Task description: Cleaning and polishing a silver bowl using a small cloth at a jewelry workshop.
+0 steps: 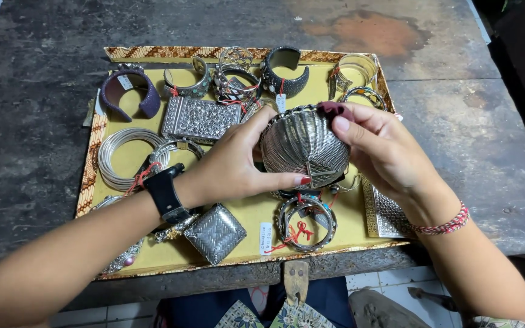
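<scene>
Dark, weathered stone makes up the worktop [62, 121], and on it sits a yellow-lined tray [238, 212] with a patterned rim, crowded with silver jewellery. Held up over the middle of the tray is a rounded woven silver purse [302, 146], domed like a shell, caught between both hands. The left hand [232, 164] cups its near side, fingers curled shut on the weave and the thumb laid along the lower edge by the clasp. The right hand [378, 146] closes on the far upper rim, fingertips pinching the frame.

Beyond the left hand lies a flat studded silver box [199, 118]; nearer the wrist, which wears a black watch [165, 194], rest a stack of thin bangles [126, 158] and a small woven square case [216, 232]. Just under the purse sits a beaded bangle with red thread [305, 222].

To handle it well, I would judge that pressure belongs on the rigid frame rather than the thin weave, which looks liable to dent; keeping it low over the tray guards against a drop.
</scene>
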